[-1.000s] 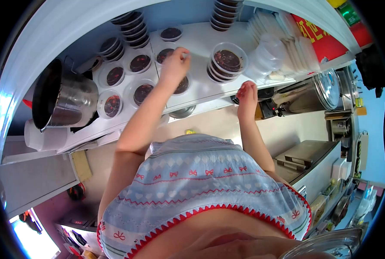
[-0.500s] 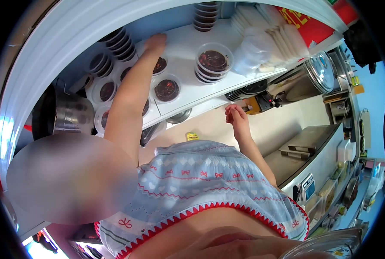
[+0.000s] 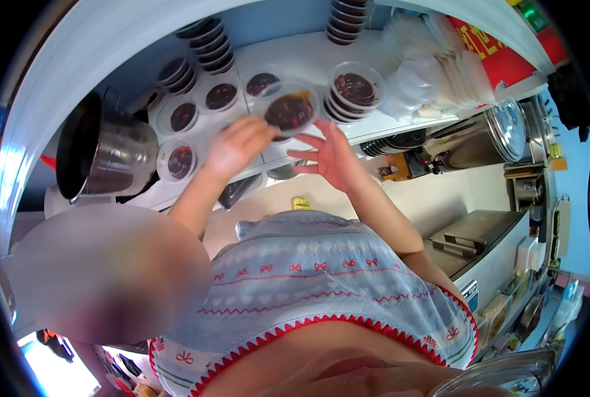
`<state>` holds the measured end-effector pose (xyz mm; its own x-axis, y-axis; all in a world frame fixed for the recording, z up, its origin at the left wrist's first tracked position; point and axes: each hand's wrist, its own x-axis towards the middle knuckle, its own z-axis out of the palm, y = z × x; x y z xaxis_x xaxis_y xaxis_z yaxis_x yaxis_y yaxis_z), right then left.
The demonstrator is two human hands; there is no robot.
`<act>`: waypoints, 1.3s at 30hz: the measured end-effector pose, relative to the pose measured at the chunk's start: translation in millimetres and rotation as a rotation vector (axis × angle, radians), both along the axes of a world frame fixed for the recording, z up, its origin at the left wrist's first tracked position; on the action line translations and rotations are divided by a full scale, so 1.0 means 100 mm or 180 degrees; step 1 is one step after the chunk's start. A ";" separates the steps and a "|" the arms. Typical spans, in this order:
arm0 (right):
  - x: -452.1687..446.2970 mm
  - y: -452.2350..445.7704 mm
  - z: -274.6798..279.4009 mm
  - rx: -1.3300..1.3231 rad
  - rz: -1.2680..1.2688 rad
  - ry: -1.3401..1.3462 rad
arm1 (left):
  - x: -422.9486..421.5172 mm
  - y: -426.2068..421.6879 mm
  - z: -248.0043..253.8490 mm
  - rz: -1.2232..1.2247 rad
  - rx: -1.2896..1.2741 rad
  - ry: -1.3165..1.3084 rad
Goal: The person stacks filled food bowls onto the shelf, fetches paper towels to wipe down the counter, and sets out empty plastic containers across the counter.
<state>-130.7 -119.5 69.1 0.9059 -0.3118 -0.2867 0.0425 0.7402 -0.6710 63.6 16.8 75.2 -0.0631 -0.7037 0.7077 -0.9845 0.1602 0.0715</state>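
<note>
My left hand (image 3: 240,147) grips the left edge of a clear round bowl of dark red sauce (image 3: 290,111), raised above the white counter (image 3: 242,61). At the bowl's lower right, my right hand (image 3: 328,155) has its fingers spread and is close to the rim; whether it touches cannot be told. A short stack of filled bowls (image 3: 353,90) stands just right of the raised bowl. Single filled bowls, one of them (image 3: 221,96) behind my left hand, sit on the counter to the left.
Tall bowl stacks (image 3: 210,46) stand at the back. A steel pot (image 3: 119,152) is at the left, and clear plastic packs (image 3: 411,79) lie at the right. Beyond them is a large lidded pot (image 3: 484,135). A blurred oval covers the lower left.
My left hand has come back from the rear of the counter and now holds a filled bowl in the air. My right hand has moved up and left towards it, its fingers spreading.
</note>
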 end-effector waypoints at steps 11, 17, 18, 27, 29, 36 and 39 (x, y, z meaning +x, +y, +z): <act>0.52 0.51 -0.23 -0.0233 0.0262 0.0055 | -0.55 0.61 -0.40 -0.0275 -0.0589 0.5387; 0.54 0.37 -0.17 -0.0777 0.0632 0.0232 | -0.47 0.73 -0.36 0.0773 -0.0172 0.5659; 0.58 0.29 -0.17 -0.0788 0.0565 0.0267 | -0.46 0.71 -0.31 0.0902 0.0097 0.5215; 0.60 0.21 -0.15 -0.1701 0.0012 0.0569 | -0.56 0.49 -0.15 0.0053 -0.0169 0.6945; 0.59 0.18 -0.22 -0.1520 -0.0006 0.0445 | -0.51 0.48 -0.33 0.0607 0.0083 0.6267; 0.49 0.03 0.06 -0.1415 0.0803 0.0672 | -0.28 0.34 -0.24 0.1146 0.1764 0.5211; 0.43 -0.01 0.02 -0.1056 0.0541 0.0646 | -0.30 0.27 -0.38 0.0453 0.1274 0.5963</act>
